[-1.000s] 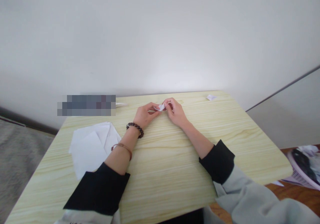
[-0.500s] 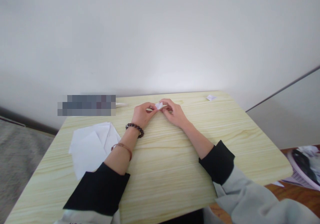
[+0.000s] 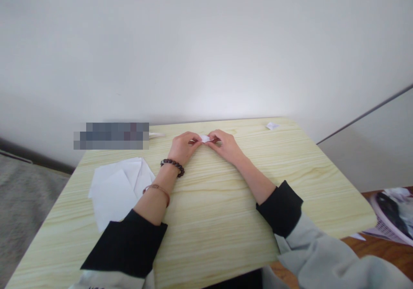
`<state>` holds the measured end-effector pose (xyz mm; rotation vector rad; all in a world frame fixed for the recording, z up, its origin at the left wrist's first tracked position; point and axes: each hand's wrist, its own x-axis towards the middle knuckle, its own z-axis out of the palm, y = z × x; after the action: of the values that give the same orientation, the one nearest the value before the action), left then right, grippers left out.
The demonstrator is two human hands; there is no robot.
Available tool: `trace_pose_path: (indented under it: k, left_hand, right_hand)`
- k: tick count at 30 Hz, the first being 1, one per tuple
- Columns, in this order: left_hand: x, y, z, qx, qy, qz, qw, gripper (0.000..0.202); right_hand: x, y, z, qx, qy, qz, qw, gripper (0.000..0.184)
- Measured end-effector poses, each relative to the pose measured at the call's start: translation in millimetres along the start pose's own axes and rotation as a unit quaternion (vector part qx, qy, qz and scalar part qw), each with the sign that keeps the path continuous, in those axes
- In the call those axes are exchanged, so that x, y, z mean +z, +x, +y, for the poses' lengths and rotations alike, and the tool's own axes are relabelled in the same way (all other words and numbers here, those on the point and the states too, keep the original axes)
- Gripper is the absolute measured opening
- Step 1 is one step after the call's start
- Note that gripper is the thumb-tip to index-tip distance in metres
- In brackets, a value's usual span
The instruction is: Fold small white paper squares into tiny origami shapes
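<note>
A small folded piece of white paper [image 3: 204, 138] is pinched between my two hands, just above or on the table toward its far side. My left hand [image 3: 185, 146] grips its left end with thumb and fingertips. At the right end, my right hand [image 3: 225, 145] holds it the same way. The fingers cover both ends, so its full shape is hidden. Left of my left forearm lies a loose stack of white paper sheets [image 3: 114, 192]. Another small folded white paper piece [image 3: 272, 126] rests near the far right corner.
The pale wood-grain table [image 3: 213, 224] stands against a white wall [image 3: 206, 48]. A blurred-out dark object [image 3: 112, 136] occupies the far left corner, with a thin white thing [image 3: 157, 134] beside it. A pink basket [image 3: 385, 226] of crumpled stuff stands on the floor at right.
The paper between my hands has turned flatter; its raised points no longer show. My right fingers have come down and closer around its right end. The other things lie where they were.
</note>
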<state>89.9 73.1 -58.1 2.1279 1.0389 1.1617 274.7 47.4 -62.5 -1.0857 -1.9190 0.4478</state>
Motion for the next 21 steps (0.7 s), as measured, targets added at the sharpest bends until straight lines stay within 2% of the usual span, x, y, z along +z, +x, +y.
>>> trace_pose_path:
  k: [4,9,14,19,21]
  left_hand:
    - [0.3,1,3,-0.02,-0.01,0.017,1.0,0.022]
    - [0.6,1,7,-0.082,-0.032,0.028,0.996,0.023]
    - [0.6,1,6,-0.136,-0.077,0.012,0.988,0.03]
    - [-0.7,1,9,-0.151,-0.128,-0.008,0.98,0.048]
    - [-1.5,2,11,-0.157,-0.121,-0.017,0.98,0.047]
  right_hand:
    - [0,0,-1,0.026,0.008,0.01,1.0,0.021]
    - [1,-1,-2,0.052,0.017,0.014,0.998,0.022]
    - [1,-1,-2,0.061,0.036,0.02,0.997,0.022]
    - [1,-2,-1,0.061,0.028,0.018,0.998,0.023]
    - [1,-2,0,0.053,0.018,0.018,0.998,0.022]
